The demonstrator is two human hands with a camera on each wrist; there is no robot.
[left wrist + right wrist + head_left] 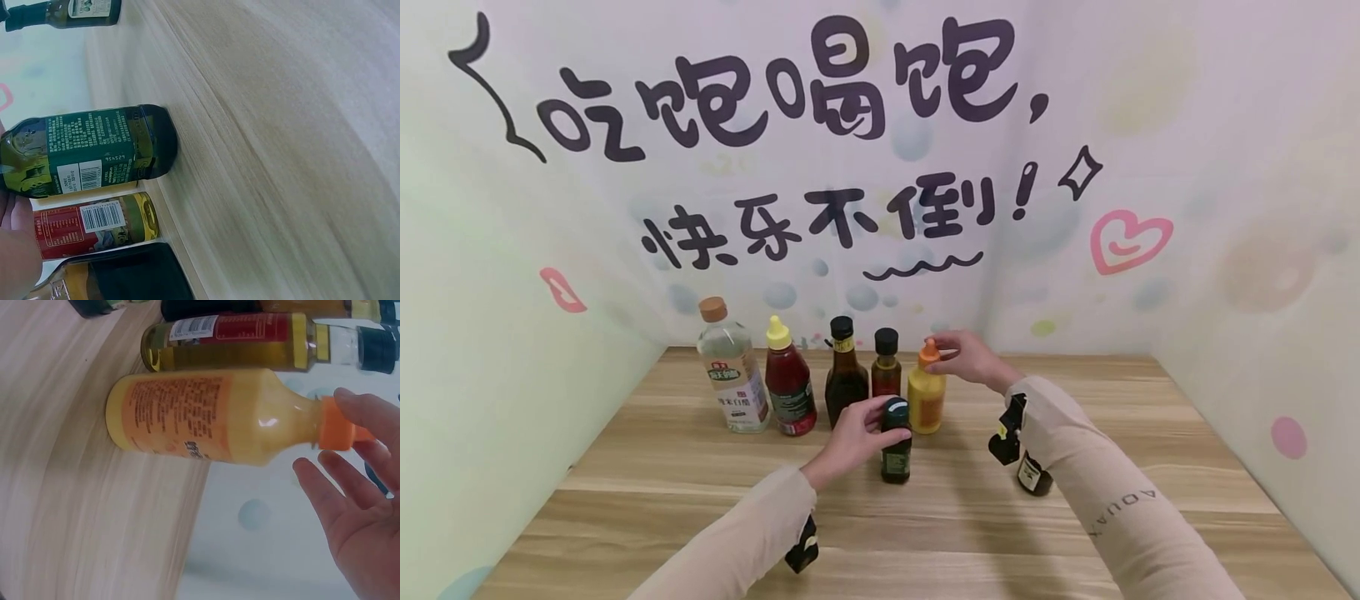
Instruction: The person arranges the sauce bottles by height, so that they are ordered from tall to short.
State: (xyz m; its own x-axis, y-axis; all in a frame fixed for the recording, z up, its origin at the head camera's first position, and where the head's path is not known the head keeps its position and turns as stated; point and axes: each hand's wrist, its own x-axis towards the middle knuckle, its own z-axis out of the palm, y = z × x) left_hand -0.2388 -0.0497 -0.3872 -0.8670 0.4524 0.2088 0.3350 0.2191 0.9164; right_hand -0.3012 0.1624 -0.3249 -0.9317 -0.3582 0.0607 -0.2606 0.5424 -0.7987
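Observation:
My left hand (853, 437) holds a small dark green bottle (896, 461) near its black cap, with thumb and fingers on either side. Its green label and barcode (90, 147) show in the left wrist view; whether its base touches the table I cannot tell. Behind it to the right stands a yellow squeeze bottle (927, 392). At the orange cap (336, 425) of that bottle, my right hand (967, 358) pinches with thumb and forefinger, while the other fingers spread loosely. A slim oil bottle (250, 342) with a red label is next to the yellow one.
Left along the back row stand a dark sauce bottle (846, 375), a red squeeze bottle (791, 387) with a yellow cap, and a clear vinegar bottle (733, 379). Under my right forearm a dark labelled bottle (1034, 477) is partly hidden. A printed cloth backdrop (880, 283) borders the wooden table (647, 517).

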